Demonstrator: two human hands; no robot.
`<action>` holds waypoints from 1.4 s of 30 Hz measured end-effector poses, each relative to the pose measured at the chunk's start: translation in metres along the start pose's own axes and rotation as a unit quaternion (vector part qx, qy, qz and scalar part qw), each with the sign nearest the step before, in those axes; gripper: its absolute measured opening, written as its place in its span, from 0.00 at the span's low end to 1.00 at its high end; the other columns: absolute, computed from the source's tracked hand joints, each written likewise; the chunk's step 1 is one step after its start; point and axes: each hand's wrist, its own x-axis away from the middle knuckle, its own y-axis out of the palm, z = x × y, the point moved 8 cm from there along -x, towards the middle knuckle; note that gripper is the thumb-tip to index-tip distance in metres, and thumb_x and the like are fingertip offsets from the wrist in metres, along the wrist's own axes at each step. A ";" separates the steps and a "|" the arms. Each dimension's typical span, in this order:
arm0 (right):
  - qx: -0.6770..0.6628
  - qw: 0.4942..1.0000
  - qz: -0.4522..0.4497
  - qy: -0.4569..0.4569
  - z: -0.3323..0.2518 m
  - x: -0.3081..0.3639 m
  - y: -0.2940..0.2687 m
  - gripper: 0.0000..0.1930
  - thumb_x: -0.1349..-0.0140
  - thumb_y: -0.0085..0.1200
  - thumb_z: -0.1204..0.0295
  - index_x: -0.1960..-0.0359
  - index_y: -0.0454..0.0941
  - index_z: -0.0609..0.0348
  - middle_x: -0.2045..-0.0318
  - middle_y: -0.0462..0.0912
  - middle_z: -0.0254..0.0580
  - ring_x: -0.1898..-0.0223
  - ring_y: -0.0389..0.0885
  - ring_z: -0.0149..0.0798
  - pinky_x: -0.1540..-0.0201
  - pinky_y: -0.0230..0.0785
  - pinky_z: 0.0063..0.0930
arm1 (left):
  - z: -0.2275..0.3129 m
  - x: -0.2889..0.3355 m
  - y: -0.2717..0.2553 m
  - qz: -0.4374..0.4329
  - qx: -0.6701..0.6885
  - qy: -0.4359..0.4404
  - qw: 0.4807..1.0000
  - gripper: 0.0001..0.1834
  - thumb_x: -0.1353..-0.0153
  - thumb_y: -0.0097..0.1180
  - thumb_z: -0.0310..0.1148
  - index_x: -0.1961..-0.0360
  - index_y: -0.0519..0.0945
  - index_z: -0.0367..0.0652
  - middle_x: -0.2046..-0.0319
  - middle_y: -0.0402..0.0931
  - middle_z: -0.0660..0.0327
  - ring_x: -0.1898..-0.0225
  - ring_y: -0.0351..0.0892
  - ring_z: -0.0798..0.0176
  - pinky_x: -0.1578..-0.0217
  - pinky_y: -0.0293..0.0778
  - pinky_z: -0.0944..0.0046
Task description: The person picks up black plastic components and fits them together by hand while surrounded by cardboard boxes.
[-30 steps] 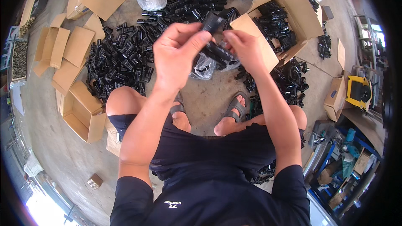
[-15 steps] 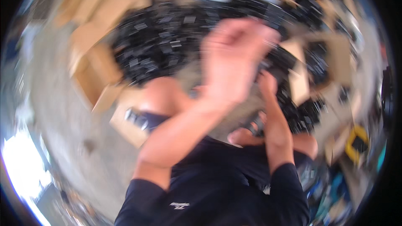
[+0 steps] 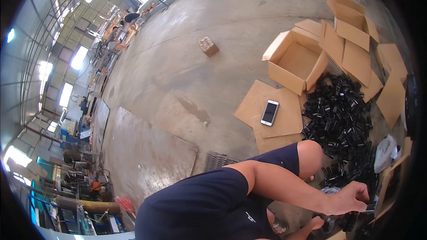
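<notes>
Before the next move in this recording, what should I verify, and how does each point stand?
1. Left hand in view: ok, at the lower right.
2. Left hand's grip on an item: cannot tell; the fingers are curled and the fingertips are indistinct.
3. Black parts neatly ordered: not ok, they lie in a jumbled heap on the floor.
4. Open carton uncovered at the top: ok.
5. Phone off the bare floor: ok, it lies on flat cardboard.
</notes>
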 end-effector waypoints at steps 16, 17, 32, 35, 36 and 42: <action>-0.505 0.824 0.084 -0.243 -0.254 -0.033 -0.322 0.12 0.25 0.52 0.70 0.48 0.82 0.62 0.66 0.82 0.33 0.70 0.75 0.27 0.64 0.72 0.21 | 0.075 0.026 -0.097 0.015 -0.022 0.118 0.993 0.08 0.41 0.66 0.22 0.62 0.79 0.36 0.69 0.80 0.65 0.69 0.78 0.74 0.70 0.73 0.70; -0.529 0.807 0.074 -0.252 -0.272 -0.006 -0.350 0.12 0.25 0.53 0.69 0.47 0.82 0.62 0.67 0.80 0.31 0.70 0.74 0.25 0.65 0.70 0.20 | 0.091 0.039 -0.101 0.014 -0.030 0.108 0.994 0.09 0.40 0.66 0.24 0.61 0.79 0.36 0.70 0.80 0.65 0.69 0.78 0.74 0.72 0.73 0.70; -0.584 0.751 -0.182 -0.248 -0.261 0.193 -0.285 0.11 0.28 0.55 0.75 0.47 0.80 0.66 0.63 0.81 0.31 0.70 0.70 0.20 0.69 0.63 0.16 | 0.011 0.112 -0.160 0.056 -0.066 0.032 0.996 0.11 0.37 0.66 0.27 0.56 0.79 0.37 0.65 0.82 0.63 0.68 0.80 0.73 0.72 0.74 0.72; -0.599 0.744 -0.193 -0.225 -0.234 0.185 -0.275 0.11 0.29 0.56 0.76 0.48 0.79 0.68 0.59 0.82 0.35 0.65 0.75 0.24 0.62 0.69 0.18 | -0.004 0.116 -0.144 0.065 -0.070 0.024 0.995 0.10 0.37 0.66 0.26 0.57 0.79 0.36 0.64 0.83 0.62 0.65 0.80 0.73 0.68 0.76 0.71; -0.616 0.735 -0.179 -0.220 -0.232 0.184 -0.274 0.11 0.29 0.56 0.76 0.48 0.79 0.68 0.58 0.82 0.36 0.62 0.76 0.25 0.59 0.70 0.20 | -0.009 0.115 -0.140 0.056 -0.072 0.041 0.995 0.10 0.37 0.65 0.25 0.56 0.80 0.36 0.64 0.83 0.62 0.64 0.80 0.73 0.67 0.76 0.72; -0.656 0.707 -0.202 -0.170 -0.220 0.177 -0.266 0.12 0.28 0.56 0.74 0.48 0.80 0.67 0.53 0.83 0.38 0.51 0.78 0.31 0.44 0.70 0.28 | -0.010 0.122 -0.107 0.050 -0.160 0.093 0.981 0.11 0.37 0.65 0.22 0.55 0.80 0.33 0.62 0.83 0.62 0.61 0.78 0.75 0.60 0.76 0.72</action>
